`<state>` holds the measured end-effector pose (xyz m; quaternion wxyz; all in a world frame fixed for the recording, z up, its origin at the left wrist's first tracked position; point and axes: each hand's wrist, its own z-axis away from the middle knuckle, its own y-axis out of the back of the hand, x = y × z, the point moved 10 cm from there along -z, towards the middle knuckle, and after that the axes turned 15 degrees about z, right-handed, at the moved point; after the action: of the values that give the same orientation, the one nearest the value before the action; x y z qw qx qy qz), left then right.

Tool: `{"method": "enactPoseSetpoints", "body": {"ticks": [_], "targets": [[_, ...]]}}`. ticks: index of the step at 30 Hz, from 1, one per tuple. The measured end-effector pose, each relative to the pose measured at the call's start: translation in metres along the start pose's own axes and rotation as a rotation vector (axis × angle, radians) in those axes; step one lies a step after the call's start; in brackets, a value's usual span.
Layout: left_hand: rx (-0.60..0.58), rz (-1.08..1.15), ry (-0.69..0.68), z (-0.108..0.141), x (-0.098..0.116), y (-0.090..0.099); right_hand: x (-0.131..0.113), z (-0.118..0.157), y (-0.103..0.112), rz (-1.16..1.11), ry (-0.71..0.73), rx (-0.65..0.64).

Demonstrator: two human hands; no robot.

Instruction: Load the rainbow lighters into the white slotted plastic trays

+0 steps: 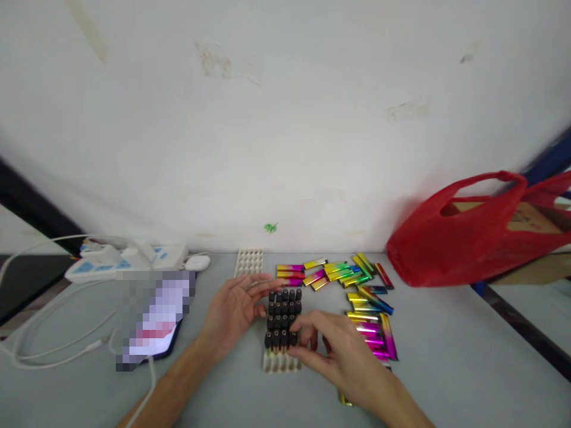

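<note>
A white tray (282,364) with rows of holes stands on the grey table, its near row bare of pieces. Several small black-topped pieces (277,323) fill its other rows upright. My right hand (341,351) is at the near right corner of these rows, thumb and fingers pinched on one black-topped piece (293,337). My left hand (238,312) rests beside the tray's left side, fingers loosely stretched past its far edge and holding nothing. Behind my left fingertips is a second white tray (249,261) with holes, partly hidden.
Shiny multicoloured tubes (339,272) lie loose behind and right of the tray, some partly covered by my right hand. At left are a phone (163,321), white cables and a power strip (169,257). A red bag (464,238) stands at right, against the white wall.
</note>
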<state>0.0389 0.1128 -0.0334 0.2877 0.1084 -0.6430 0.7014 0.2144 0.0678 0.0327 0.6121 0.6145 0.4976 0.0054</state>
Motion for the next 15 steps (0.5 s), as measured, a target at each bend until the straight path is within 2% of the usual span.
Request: {"method": "enactPoseSetpoints", "body": {"ticks": [3,6,8,11,13,15], "targets": [[0.007,-0.091,-0.148,0.003,0.012,-0.003,0.006,0.002,0.012,-0.001,-0.056,0.119],[0.027,-0.322,-0.467,0.020,0.037,-0.011,0.019,0.003,0.025,0.103,-0.138,0.255],[-0.005,-0.515,-0.608,0.035,0.042,-0.027,0.026,0.002,0.029,0.247,-0.149,0.301],[-0.128,-0.710,-0.631,0.050,0.029,-0.057,0.036,-0.002,0.024,0.494,-0.119,0.297],[-0.165,-0.708,-0.613,0.055,0.023,-0.070,0.044,-0.003,0.016,0.637,-0.091,0.268],[-0.277,-0.756,-0.485,0.054,0.008,-0.083,0.054,-0.004,0.005,0.759,-0.081,0.224]]}}
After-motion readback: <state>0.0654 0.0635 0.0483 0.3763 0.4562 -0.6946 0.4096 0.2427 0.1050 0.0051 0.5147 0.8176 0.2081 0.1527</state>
